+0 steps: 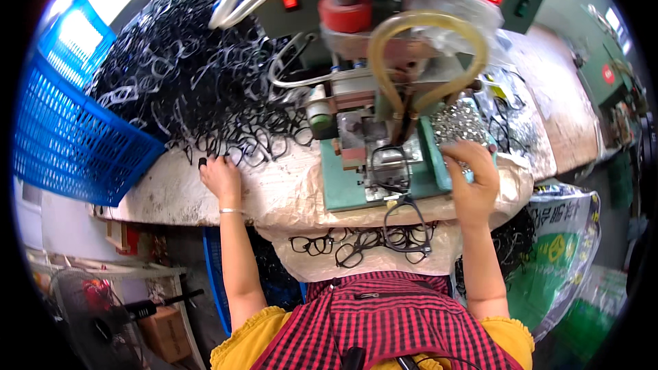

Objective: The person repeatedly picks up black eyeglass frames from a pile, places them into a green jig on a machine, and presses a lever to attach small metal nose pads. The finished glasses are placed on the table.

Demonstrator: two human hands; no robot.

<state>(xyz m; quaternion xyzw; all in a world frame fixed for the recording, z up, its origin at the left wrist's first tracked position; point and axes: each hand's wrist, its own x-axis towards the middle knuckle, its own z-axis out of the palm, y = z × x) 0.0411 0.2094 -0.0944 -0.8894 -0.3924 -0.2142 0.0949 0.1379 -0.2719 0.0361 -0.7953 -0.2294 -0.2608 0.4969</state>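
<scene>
At the near edge of a big heap of dark eyeglass frames (185, 75), my left hand (221, 178) has its fingers curled on a black eyeglass frame (203, 162), mostly hidden by them. My right hand (474, 177) is bent over a green tray (441, 173) of small shiny metal parts (460, 123). Its thumb and forefinger come together at the tray; whatever is between them is too small to make out. Between the hands stands a bench machine (363, 130) with a metal fixture. A dark eyeglass frame (407, 225) hangs at the fixture's front, touched by neither hand.
Several eyeglass frames (356, 245) lie on brown paper (308, 267) before my lap. Blue crates (75, 130) stand at the left. A yellowish hose (428, 17) arches over the machine. Plastic sacks (558, 253) sit at the right, and a fan (89, 315) is at lower left.
</scene>
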